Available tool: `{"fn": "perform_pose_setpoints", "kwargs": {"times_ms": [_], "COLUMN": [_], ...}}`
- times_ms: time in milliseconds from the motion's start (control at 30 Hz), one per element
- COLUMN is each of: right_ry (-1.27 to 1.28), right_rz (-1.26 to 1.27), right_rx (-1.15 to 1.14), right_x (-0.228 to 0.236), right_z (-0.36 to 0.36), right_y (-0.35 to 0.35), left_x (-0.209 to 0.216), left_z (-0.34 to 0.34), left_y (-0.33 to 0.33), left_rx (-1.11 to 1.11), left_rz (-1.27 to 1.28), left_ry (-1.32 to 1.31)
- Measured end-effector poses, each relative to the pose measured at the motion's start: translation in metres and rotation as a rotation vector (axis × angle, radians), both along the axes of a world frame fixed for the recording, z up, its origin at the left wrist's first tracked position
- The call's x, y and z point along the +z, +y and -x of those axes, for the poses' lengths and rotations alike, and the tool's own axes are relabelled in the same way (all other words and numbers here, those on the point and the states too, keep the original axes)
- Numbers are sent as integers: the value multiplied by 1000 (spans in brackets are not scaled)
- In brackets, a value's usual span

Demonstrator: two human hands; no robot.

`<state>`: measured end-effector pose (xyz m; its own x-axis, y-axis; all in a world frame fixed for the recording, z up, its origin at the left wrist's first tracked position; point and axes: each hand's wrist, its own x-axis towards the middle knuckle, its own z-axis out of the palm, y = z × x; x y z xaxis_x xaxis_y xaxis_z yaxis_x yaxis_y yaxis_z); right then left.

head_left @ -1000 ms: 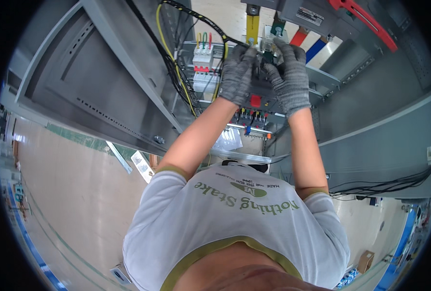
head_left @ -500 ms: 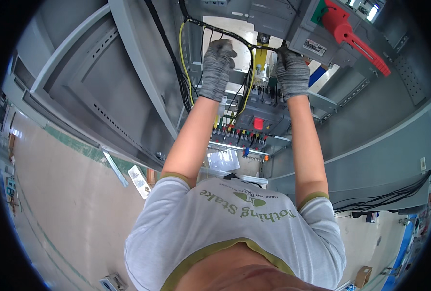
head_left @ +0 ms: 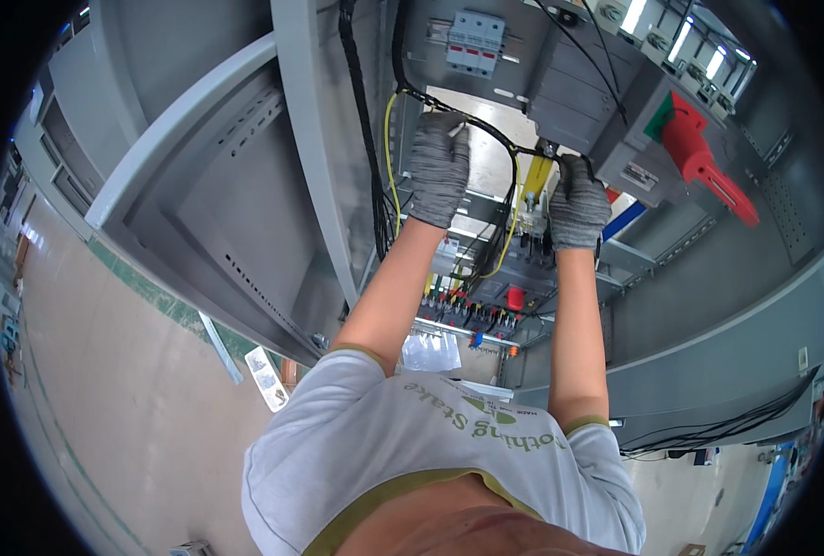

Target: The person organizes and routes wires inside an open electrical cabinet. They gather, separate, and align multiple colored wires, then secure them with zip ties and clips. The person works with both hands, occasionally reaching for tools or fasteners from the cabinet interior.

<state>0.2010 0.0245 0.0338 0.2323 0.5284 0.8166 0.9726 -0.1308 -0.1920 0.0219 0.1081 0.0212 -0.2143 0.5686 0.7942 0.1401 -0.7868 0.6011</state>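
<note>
- Grey cabinet [head_left: 303,176] interior, spanning 10 to 2 o'clock.
- Left hand [head_left: 440,171], 12 o'clock: gloved, fingers half curled; whether it holds anything cannot be told.
- Right hand [head_left: 578,204], 1 o'clock: gloved, curled at the end of the black wire bundle [head_left: 514,149]; grip hidden.
- Risk: tugging could snag the bundle against the adjacent yellow bar [head_left: 537,176].
- Beyond, 1 o'clock: red handle [head_left: 705,171], possibly obstructing rightward reach.

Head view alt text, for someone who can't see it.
Gloved left hand and right hand reach into a gray cabinet beside a black cable bundle, the right near a yellow bar; a red handle sits at right.
</note>
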Motion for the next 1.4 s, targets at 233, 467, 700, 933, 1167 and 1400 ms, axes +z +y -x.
{"fn": "perform_pose_setpoints", "kwargs": {"times_ms": [233, 467, 700, 933, 1167, 1400], "right_ry": [-14, -46, -18, 33, 144, 127], "right_rz": [-135, -268, -268, -316, -385, -301], "right_rx": [81, 111, 172, 238, 251, 139], "right_x": [-2, -2, 8, 6, 3, 2], "right_z": [10, 10, 19, 20, 24, 20], "right_y": [-2, -2, -13, -12, 0, 4], "left_x": [5, 37, 15, 14, 31, 29], "left_z": [7, 34, 41, 26, 10, 5], "left_y": [35, 49, 70, 58, 45, 35], "left_rx": [32, 228, 147, 294, 400, 474], "left_rz": [-200, -52, -175, -116, -118, -210], "left_ry": [336, -25, 164, 292, 239, 406]}}
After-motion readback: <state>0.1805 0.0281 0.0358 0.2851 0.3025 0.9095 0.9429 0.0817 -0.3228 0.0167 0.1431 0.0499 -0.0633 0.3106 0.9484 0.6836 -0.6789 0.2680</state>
